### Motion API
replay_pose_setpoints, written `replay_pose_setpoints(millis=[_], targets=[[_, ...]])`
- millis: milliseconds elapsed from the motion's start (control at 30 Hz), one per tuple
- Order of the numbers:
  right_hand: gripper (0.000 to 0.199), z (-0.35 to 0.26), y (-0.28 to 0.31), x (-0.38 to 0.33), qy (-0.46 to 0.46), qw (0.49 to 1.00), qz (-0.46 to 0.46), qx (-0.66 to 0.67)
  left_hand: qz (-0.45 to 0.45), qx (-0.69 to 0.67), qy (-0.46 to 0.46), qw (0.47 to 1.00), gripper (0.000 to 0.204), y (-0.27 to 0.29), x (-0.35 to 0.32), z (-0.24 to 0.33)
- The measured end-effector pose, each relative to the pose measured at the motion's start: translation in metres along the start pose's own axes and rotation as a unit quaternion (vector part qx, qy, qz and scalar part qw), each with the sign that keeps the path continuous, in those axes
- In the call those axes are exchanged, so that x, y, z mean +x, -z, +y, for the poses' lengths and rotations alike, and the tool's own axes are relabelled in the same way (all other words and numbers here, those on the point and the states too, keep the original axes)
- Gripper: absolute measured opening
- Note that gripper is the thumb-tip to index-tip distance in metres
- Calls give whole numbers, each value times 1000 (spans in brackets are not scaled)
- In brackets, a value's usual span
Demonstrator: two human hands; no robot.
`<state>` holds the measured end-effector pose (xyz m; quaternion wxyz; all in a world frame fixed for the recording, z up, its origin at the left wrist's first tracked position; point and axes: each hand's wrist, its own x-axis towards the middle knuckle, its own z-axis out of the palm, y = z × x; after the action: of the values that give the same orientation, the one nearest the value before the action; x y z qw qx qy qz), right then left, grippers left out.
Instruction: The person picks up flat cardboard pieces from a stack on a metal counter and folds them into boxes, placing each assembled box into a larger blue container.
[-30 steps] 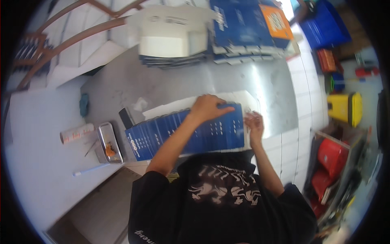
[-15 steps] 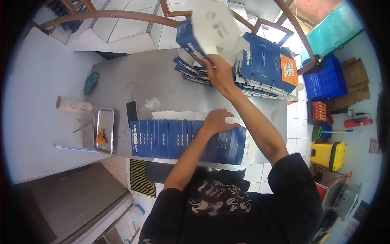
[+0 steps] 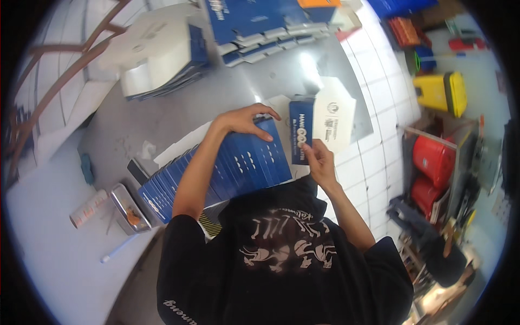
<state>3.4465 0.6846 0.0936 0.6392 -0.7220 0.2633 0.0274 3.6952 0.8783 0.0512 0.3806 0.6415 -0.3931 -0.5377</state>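
Observation:
A long row of blue folded cardboard boxes (image 3: 233, 157) stands packed face to face along the near edge of the table. My left hand (image 3: 249, 122) rests on the row's right end, thumb and fingers spread apart. My right hand (image 3: 320, 162) pinches one more flat box (image 3: 331, 116), blue on its narrow side and white on its broad flap, just right of the row and apart from its end. To the far left lies a stack of white-flapped boxes (image 3: 162, 49). Another pile of blue boxes (image 3: 244, 21) with an orange panel sits at the back.
On the left are a metal tray (image 3: 120, 197) with food scraps, a patterned paper roll (image 3: 89, 208), a dark phone (image 3: 138, 170) and crumpled tissue (image 3: 149, 150). A brown metal railing (image 3: 59, 81) runs behind. A yellow bin (image 3: 441, 92) and red containers (image 3: 433, 162) stand right.
My right hand has brought a box from the far stack to the row's right end. My left hand stays on the row. The view has turned toward the right.

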Motion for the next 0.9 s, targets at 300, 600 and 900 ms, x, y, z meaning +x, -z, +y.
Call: replay_pose_setpoints(millis=[300,600,900], targets=[[32,32,-6,-19,-122,968,-167,140,-77,-60,57,994,68,28,14,6],[24,-24,3,112,227,954,7,-194,-89,-120,72,986,77,33,5,6],[22,-24,-7,145,224,901,-314,-200,-65,-156,47,985,74,30,-4,-5]])
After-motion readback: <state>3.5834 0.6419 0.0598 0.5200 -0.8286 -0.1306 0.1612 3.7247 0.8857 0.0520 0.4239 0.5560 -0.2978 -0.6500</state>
